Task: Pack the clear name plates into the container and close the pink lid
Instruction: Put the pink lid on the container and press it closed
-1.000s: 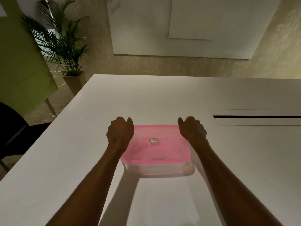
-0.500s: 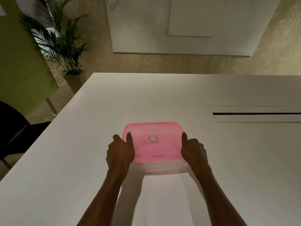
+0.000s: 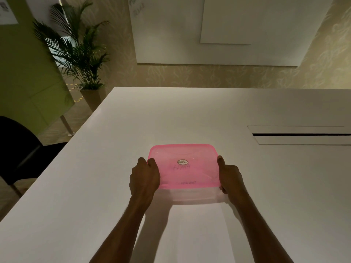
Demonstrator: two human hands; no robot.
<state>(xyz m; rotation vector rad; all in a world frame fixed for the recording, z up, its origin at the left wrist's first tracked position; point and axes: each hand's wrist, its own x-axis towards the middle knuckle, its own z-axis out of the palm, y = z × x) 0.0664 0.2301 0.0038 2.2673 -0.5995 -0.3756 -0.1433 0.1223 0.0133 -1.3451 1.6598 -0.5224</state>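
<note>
Container: I am seeing the container (image 3: 195, 195) standing on the white table (image 3: 190, 111) straight ahead of me, its clear near wall showing under the lid. The table's slot (image 3: 302, 135) is lying off to the container's right and a little beyond it.
Pink lid: the pink lid (image 3: 183, 173) is lying flat over the container. It is translucent and round-cornered, with an oval sticker (image 3: 182, 162) near its middle and faint writing below that.
Name plates: I am not making them out through the lid, so I cannot tell whether all are inside.
Left hand: the left hand (image 3: 144, 177) is gripping the container's left side, thumb lying on the lid's edge, fingers (image 3: 141, 161) curling down over the side.
Right hand: the right hand (image 3: 230, 177) is gripping the container's right side, thumb on top, fingers (image 3: 222, 188) wrapping below, only partly showing.
Handling: I am judging it to be thin, light plastic that gives under pressure. The smooth walls may slip, and one corner may pop up while another is being pressed.
Where to hold: I am favouring the rim at the two short sides, thumbs above, fingers beneath.
Stage: I am judging the lid on and the sealing nearly finished.
</note>
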